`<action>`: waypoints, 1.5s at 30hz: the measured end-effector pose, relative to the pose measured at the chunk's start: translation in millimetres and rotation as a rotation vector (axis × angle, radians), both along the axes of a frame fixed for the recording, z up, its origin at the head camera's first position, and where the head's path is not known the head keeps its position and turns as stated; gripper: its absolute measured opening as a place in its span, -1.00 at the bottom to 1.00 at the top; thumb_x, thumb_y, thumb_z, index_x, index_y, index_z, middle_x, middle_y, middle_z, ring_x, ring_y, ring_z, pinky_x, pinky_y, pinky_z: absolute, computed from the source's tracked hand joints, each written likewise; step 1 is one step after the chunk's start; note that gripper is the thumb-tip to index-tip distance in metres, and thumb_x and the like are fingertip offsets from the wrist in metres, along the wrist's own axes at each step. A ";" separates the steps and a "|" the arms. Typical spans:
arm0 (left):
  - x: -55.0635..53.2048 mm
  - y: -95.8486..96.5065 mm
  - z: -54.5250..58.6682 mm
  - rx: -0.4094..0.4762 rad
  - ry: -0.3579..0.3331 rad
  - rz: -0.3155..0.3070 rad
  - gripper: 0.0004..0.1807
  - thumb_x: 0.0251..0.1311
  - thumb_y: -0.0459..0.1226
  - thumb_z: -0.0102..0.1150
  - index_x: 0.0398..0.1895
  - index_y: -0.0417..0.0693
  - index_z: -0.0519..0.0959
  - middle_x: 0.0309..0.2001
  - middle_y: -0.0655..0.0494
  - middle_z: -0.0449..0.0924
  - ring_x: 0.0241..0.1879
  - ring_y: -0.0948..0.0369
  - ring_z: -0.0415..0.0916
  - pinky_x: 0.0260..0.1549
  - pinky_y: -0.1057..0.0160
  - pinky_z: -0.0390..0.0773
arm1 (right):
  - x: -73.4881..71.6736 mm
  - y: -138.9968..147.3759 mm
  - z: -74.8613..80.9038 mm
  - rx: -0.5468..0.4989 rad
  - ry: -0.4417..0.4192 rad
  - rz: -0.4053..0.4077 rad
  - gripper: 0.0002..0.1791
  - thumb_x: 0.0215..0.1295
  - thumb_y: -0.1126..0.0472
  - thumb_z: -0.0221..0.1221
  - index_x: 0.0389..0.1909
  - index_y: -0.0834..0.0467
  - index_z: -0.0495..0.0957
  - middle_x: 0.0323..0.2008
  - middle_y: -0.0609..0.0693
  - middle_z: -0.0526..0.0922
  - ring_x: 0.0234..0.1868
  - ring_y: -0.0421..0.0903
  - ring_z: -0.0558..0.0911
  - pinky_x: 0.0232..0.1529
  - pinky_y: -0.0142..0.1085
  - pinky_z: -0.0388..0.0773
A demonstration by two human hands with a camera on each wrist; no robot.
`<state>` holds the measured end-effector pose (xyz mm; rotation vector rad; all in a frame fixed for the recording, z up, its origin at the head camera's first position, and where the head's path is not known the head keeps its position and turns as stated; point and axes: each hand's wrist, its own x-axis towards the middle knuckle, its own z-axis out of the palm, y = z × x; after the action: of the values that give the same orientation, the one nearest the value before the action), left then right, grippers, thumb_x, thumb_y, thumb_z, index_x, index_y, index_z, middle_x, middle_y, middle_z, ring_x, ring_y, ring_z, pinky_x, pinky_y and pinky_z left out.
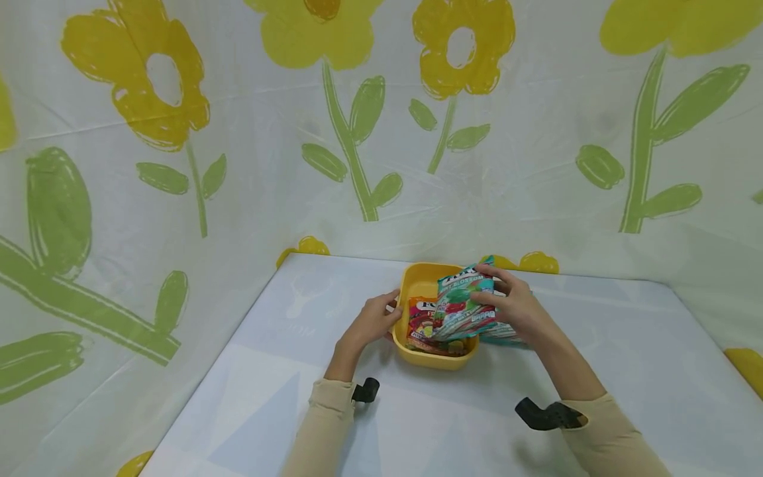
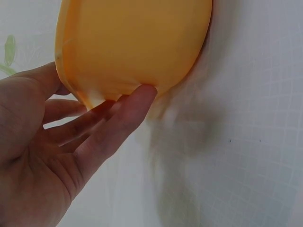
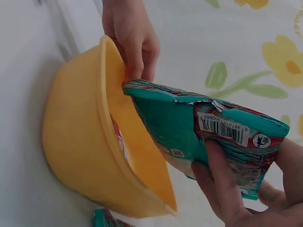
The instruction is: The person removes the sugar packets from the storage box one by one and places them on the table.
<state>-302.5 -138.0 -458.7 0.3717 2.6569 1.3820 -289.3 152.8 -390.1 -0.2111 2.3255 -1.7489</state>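
Note:
A teal candy bag (image 1: 460,308) with "Mint Blossom" lettering is pinched in my right hand (image 1: 517,310), tilted above the yellow plastic tub (image 1: 430,361). In the right wrist view the bag's back (image 3: 165,120) faces the camera, with its barcode showing. At the tub's left side, my left hand (image 1: 372,322) holds the rim; in the left wrist view its fingers lie against the outer wall (image 2: 137,42) with the thumb up at the rim. Inside the tub lies a red-orange candy bag (image 1: 419,326), partly covered by the teal one in the head view.
A second teal bag (image 1: 507,335) lies on the white table (image 1: 298,344) just right of the tub, partly hidden behind my right hand. A flower-printed sheet (image 1: 250,179) rises behind the table and along its left side.

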 end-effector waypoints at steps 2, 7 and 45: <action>-0.7 -0.2 -0.5 -0.006 -0.001 0.000 -0.39 0.41 -0.26 -0.03 0.50 -0.15 0.17 0.10 -0.17 0.52 -0.16 0.11 0.66 -0.54 0.30 0.72 | 0.7 3.7 2.7 0.007 0.005 -0.004 -0.18 0.29 -0.01 0.26 0.51 -0.11 0.12 0.44 0.27 0.19 0.10 0.17 0.52 -0.07 -0.23 0.73; -2.0 -0.7 -2.4 -0.008 0.000 0.003 -0.39 0.41 -0.27 -0.02 0.50 -0.15 0.17 0.09 -0.18 0.52 -0.20 0.14 0.66 -0.56 0.30 0.72 | 1.1 11.2 6.6 0.008 0.023 -0.007 -0.18 0.28 -0.03 0.26 0.51 -0.11 0.12 0.44 0.26 0.20 0.02 0.08 0.55 -0.14 -0.34 0.71; -0.1 -1.1 -0.8 0.011 -0.019 0.001 -0.39 0.43 -0.25 -0.01 0.51 -0.09 0.16 0.09 -0.14 0.52 -0.23 0.15 0.63 -0.53 0.28 0.73 | 1.3 77.6 3.8 -0.069 -0.018 -0.058 -0.21 0.34 -0.01 0.21 0.52 -0.21 0.08 0.43 0.17 0.13 -0.01 -0.27 0.53 -0.08 -0.43 0.67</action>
<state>-302.7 -139.1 -459.5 0.3565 2.6358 1.3939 -288.0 230.5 -386.2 -0.1403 2.2827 -1.8522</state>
